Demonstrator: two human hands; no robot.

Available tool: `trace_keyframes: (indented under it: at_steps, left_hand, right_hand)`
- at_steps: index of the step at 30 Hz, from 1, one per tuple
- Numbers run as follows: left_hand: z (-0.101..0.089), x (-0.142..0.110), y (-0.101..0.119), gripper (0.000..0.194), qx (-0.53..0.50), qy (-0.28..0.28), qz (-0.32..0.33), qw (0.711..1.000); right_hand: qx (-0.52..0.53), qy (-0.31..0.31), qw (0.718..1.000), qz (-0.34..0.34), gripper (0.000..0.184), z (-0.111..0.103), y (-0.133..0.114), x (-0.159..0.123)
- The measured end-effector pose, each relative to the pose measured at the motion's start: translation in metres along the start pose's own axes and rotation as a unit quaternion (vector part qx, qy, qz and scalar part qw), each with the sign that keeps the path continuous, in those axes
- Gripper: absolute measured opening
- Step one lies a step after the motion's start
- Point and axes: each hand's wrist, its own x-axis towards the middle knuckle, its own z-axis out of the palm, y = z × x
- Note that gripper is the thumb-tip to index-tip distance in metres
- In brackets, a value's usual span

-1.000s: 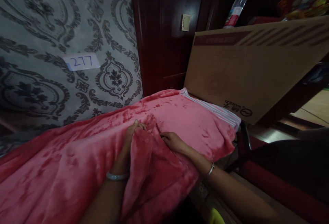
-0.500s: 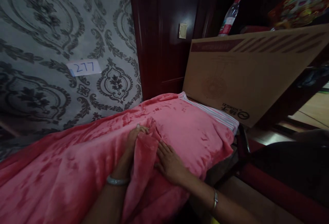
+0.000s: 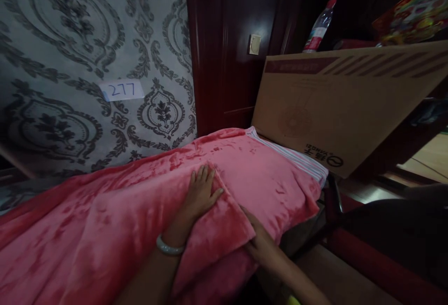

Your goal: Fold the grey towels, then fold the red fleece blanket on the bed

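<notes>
A pink plush blanket (image 3: 122, 230) covers the surface before me, with one part folded over into a flat layer. My left hand (image 3: 202, 193), a pale bangle on its wrist, lies on that folded layer near its far edge, fingers stretched out and thumb spread. At the layer's right corner, my right hand (image 3: 259, 239) pinches the blanket between thumb and fingers. Some of its fingertips are hidden by the cloth. Beyond both hands, the pink cloth ends in a striped border (image 3: 290, 155).
Behind the bedding leans a large cardboard box (image 3: 336, 114), with a plastic bottle (image 3: 319, 27) above its top edge. Patterned wallpaper (image 3: 66, 58) bearing a "277" paper label (image 3: 122, 90) is at left. A dark chair (image 3: 371, 253) stands at right.
The bunched blanket fold now lies flat. My left hand has let go of its gathered cloth and spread out on top; my right hand has moved right and nearer, onto the corner.
</notes>
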Motion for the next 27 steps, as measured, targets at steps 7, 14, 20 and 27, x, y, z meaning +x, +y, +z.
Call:
trace_keyframes:
  at_steps: [7,14,20,27]
  left_hand:
    - [-0.002,-0.005,0.017,0.061,0.064,-0.020,0.048,0.997]
    - [-0.017,-0.003,0.014,0.057,-0.027,-0.066,0.025,0.997]
    - [-0.065,-0.070,-0.016,0.056,0.037,-0.094,-0.055,0.993]
    - [-0.080,-0.191,-0.041,0.062,0.140,-0.027,-0.226,0.964]
  right_hand:
    - [0.008,0.134,0.990,0.047,0.037,-0.031,-0.026,-0.001]
    - [-0.002,0.038,0.999,-0.033,0.064,0.001,-0.067,0.047]
    - [-0.099,-0.062,0.993,0.011,0.061,0.012,-0.050,0.066]
    - [-0.114,-0.072,0.991,-0.006,0.056,0.032,-0.014,0.037]
